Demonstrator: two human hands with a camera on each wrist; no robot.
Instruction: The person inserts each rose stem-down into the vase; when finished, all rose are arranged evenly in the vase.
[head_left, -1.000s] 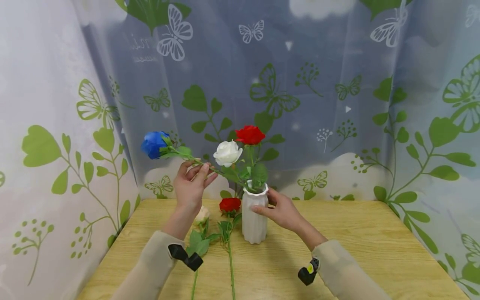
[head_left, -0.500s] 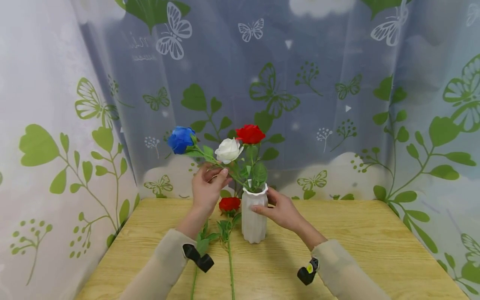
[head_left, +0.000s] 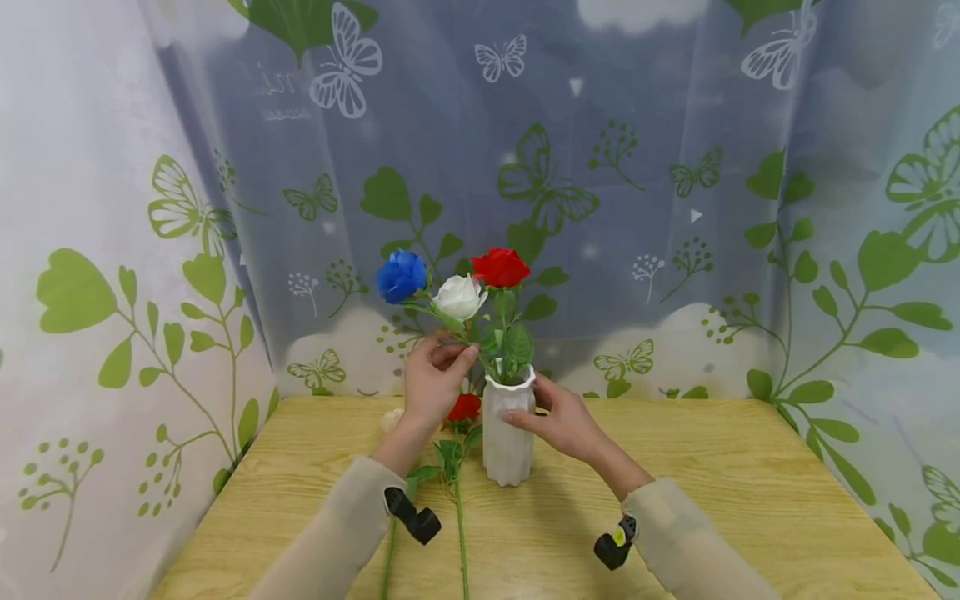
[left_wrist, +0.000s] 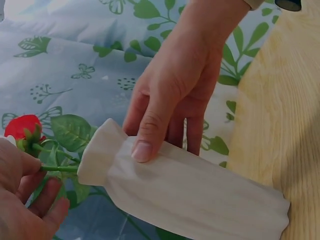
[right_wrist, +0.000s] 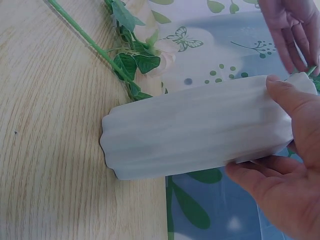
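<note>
My left hand (head_left: pixel 435 379) pinches the green stem (left_wrist: pixel 60 169) of the blue rose (head_left: pixel 401 276) between thumb and fingers, just left of the vase mouth. In the left wrist view that stem reaches the vase rim. The white ribbed vase (head_left: pixel 508 442) stands upright on the table, and my right hand (head_left: pixel 562 419) grips its upper right side, thumb across the front. A red rose (head_left: pixel 501 267) and a white rose (head_left: pixel 459 297) rise from the vase. The stem ends inside it are hidden.
On the wooden table (head_left: pixel 660 483), left of the vase, lie a second red rose (head_left: pixel 465 407) and a cream rose (head_left: pixel 391 419), partly behind my left arm. A patterned curtain (head_left: pixel 637 275) closes off the back and sides.
My left hand has moved right toward the vase, bringing the blue rose beside the white one and more upright. My right hand stays on the vase.
</note>
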